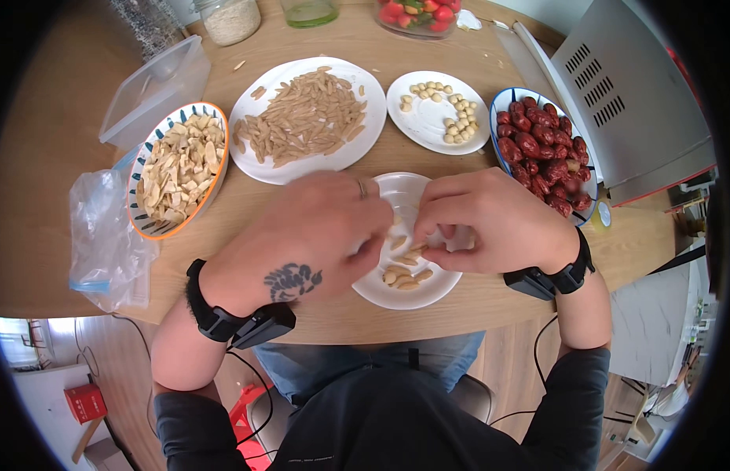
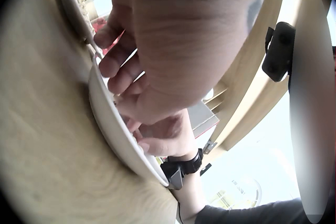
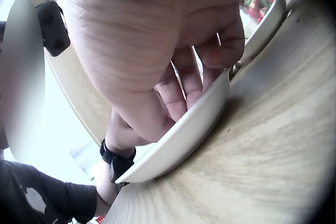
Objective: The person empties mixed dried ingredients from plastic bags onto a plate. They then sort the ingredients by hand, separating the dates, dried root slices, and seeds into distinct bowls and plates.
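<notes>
A small white plate with several pale elongated pieces is at the table's front edge. Over its left side, the left hand has curled fingers; in the left wrist view the thumb and index tips of this hand come close together above the plate. The right hand bends over the plate's right side, thumb and index tips close to a pale piece. The right wrist view shows its curled fingers reaching inside the plate rim. Whether either hand pinches a piece is unclear.
Behind the hands are a large plate of brown pieces, a plate of round pale pieces and a bowl of red dates. Left are a bowl of pale slices, a plastic bag and a clear container.
</notes>
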Tool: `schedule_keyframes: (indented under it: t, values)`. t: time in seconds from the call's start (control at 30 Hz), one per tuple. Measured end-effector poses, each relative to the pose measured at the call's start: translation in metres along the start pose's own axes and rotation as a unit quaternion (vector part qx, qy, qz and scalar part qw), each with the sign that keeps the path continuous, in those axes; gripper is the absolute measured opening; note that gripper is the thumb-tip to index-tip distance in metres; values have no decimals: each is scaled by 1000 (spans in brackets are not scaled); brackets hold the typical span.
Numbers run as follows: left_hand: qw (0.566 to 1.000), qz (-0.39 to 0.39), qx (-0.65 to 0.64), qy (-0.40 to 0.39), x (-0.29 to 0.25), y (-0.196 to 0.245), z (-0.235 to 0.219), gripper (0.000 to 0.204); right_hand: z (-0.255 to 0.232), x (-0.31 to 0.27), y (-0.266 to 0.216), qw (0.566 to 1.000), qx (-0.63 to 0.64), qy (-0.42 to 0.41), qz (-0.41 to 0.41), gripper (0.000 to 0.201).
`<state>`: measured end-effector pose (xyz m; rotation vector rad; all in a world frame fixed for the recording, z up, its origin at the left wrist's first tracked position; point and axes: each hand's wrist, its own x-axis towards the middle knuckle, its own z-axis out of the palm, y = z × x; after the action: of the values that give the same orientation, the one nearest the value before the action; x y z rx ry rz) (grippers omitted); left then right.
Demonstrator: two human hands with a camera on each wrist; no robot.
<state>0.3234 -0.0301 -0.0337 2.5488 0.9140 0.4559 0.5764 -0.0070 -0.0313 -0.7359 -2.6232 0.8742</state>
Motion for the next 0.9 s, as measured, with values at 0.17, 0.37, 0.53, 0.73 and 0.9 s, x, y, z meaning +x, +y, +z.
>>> schedule_keyframes:
  t: [0.17,0.37,0.53,0.73,0.9]
  values:
    - [944,-159,62,282,7,-13,-13,16,0,-1,0,1000,-6,-2,-2,13]
    - [979,-94,-23,181,4,-11,-10,22,3,-1,0,1000,0,16,-11,14]
    - [999,7,-34,-6,1,9,3,32,4,-2,0,998,-48,28,-25,16]
    - [1000,14,4,17,5,12,12,24,1,-2,-1,998,-61,28,-16,17]
    - [999,52,-12,11,6,12,19,14,1,-2,-1,997,-71,28,-16,14]
